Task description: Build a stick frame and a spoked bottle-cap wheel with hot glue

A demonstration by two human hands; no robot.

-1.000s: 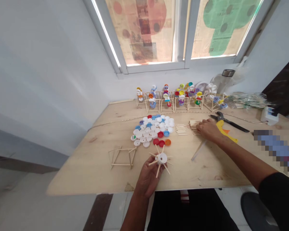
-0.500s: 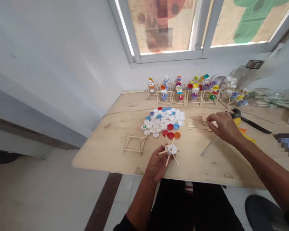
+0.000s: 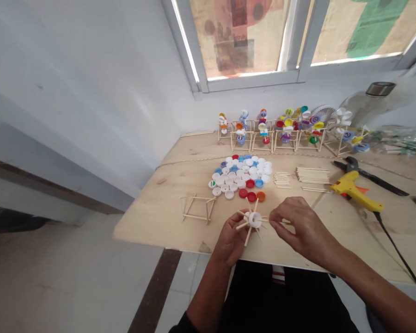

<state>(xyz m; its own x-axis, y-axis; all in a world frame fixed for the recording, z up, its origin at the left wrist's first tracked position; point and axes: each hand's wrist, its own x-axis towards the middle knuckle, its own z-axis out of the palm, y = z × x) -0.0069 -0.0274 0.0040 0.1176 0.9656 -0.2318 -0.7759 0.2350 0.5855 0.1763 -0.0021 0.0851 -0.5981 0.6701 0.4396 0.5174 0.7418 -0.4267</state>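
A white cap hub (image 3: 253,219) with several thin wooden sticks radiating from it is held by my left hand (image 3: 230,238), near the table's front edge. My right hand (image 3: 296,222) is beside it on the right, thumb and fingers pinched on a thin wooden stick (image 3: 284,223). The pinch is close to the hub's right-hand sticks; whether they touch is unclear. Behind the hub lies a cluster of bottle caps (image 3: 241,175), mostly white with some blue, red and orange. A square stick frame (image 3: 198,216) stands to the left.
Short sticks (image 3: 282,179) and longer sticks (image 3: 312,175) lie right of the caps. Further right are a yellow glue gun (image 3: 358,190) with its cable and black-handled pliers (image 3: 370,175). Stick frames with cap wheels (image 3: 262,134) line the back, near a bottle (image 3: 380,90).
My right hand has moved from the stick pile towards the hub, now with a stick between its fingers. The hub has turned slightly in my left hand. The view has shifted a little.
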